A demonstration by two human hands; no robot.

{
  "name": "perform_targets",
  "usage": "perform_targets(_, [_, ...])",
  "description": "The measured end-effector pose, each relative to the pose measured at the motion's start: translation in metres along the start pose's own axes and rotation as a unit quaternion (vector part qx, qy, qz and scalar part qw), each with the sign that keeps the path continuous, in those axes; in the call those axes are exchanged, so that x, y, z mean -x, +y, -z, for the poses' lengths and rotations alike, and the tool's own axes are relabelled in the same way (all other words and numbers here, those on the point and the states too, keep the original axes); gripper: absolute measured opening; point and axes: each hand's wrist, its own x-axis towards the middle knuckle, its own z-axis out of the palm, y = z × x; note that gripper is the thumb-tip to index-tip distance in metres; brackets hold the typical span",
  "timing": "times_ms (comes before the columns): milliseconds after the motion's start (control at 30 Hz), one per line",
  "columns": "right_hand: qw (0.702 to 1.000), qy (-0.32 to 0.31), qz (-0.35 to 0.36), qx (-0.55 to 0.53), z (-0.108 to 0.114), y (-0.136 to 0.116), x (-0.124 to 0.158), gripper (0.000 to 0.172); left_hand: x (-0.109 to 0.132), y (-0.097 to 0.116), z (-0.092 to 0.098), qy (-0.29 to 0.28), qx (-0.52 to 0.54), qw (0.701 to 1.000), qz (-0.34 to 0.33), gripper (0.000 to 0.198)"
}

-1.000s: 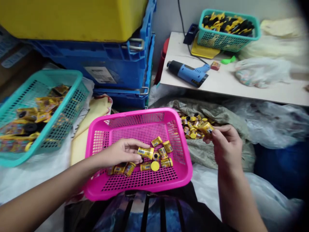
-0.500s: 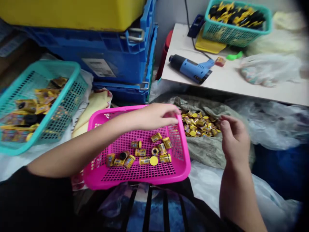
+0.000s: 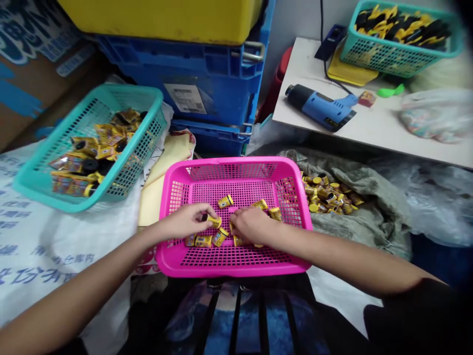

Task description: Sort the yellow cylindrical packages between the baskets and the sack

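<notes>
Although the bigger part of the small yellow-labelled canisters (image 3: 328, 195) lies as a heap on a grey-green sack (image 3: 364, 217), about 9 of them are now inside the pink mesh basket (image 3: 236, 165), spread in a loose group on its floor. So, from how things lie, only a small share has reached this basket, and much of the heap is left on the sack. A teal mesh basket (image 3: 129, 89) on the left holds yellow packets with black parts (image 3: 84, 158), and a second teal basket (image 3: 399, 64), on the far end of the bench (image 3: 369, 118), is well filled with black and yellow pieces.

Both arms reach forward and meet over the middle of the pink basket, the left arm from the lower left and the right arm from the right side. The left hand (image 3: 183, 222) is closed in a pinch, and a canister (image 3: 213, 222) sits at its fingertips, just above the basket floor. The right hand (image 3: 251, 224) is just beside it, palm down, with its fingers (image 3: 236, 214) curved over the canisters below. I cannot tell if this hand grips one of them, because the hand itself hides them. The 2 hands are near each other but do not touch.
</notes>
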Motion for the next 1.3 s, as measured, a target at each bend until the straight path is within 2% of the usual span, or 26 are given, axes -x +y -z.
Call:
perform_targets(67, [0.996,0.026,-0.016,-0.083,0.005,0.009,0.009,0.029,0.004,0.005,0.010,0.036,0.147,0.988,-0.007,0.034])
perform_targets(133, [0.973,0.097,-0.012,-0.210,0.014,0.020,0.025,0.033,0.008,0.011,0.016,0.039,0.247,0.968,-0.031,0.040])
perform_targets(200, [0.933,0.181,0.019,-0.310,0.023,0.028,0.046,0.036,0.011,0.017,0.019,0.030,0.292,0.955,-0.053,0.038])
perform_targets(267, [0.901,0.246,0.050,-0.353,0.028,0.035,0.065,0.037,0.011,0.023,0.019,0.037,0.314,0.946,-0.070,0.034])
perform_targets(367, [0.858,0.335,0.060,-0.384,0.026,0.039,0.085,0.035,0.010,0.031,0.018,0.075,0.320,0.937,-0.117,0.026])
perform_targets(467, [0.817,0.420,0.072,-0.389,0.020,0.037,0.093,0.033,0.009,0.041,0.017,0.101,0.291,0.938,-0.157,0.023])
perform_targets(567, [0.774,0.476,0.073,-0.410,0.013,0.035,0.097,0.029,0.005,0.055,0.016,0.108,0.246,0.952,-0.144,0.033])
perform_targets(667, [0.739,0.508,0.031,-0.442,0.000,0.043,0.104,0.026,-0.005,0.070,0.017,0.111,0.170,0.967,-0.154,0.032])
perform_targets(767, [0.700,0.534,-0.037,-0.473,-0.021,0.059,0.113,0.022,-0.022,0.087,0.015,0.114,0.077,0.965,-0.221,0.028])
perform_targets(900, [0.627,0.596,-0.106,-0.490,-0.043,0.085,0.134,0.025,-0.056,0.116,0.008,0.106,0.034,0.946,-0.303,0.029])
perform_targets(967, [0.584,0.641,-0.152,-0.474,-0.046,0.098,0.147,0.031,-0.083,0.134,0.000,0.106,0.030,0.941,-0.319,0.024])
perform_targets(1067, [0.513,0.718,-0.246,-0.401,-0.046,0.123,0.167,0.045,-0.136,0.167,-0.019,0.093,0.060,0.950,-0.294,0.024])
perform_targets(1100, [0.504,0.728,-0.280,-0.371,-0.047,0.133,0.173,0.050,-0.154,0.179,-0.027,0.086,0.073,0.953,-0.280,0.030])
perform_targets(1133, [0.511,0.722,-0.319,-0.340,-0.050,0.144,0.178,0.056,-0.171,0.189,-0.034,0.083,0.076,0.956,-0.272,0.040])
perform_targets(1200, [0.556,0.671,-0.407,-0.273,-0.057,0.163,0.186,0.070,-0.195,0.207,-0.043,0.096,0.043,0.957,-0.269,0.062])
perform_targets(1233, [0.576,0.642,-0.443,-0.244,-0.061,0.171,0.188,0.077,-0.200,0.212,-0.043,0.103,0.018,0.956,-0.275,0.067])
perform_targets(1300, [0.595,0.615,-0.471,-0.214,-0.066,0.178,0.189,0.080,-0.193,0.213,-0.035,0.104,-0.034,0.948,-0.300,0.062])
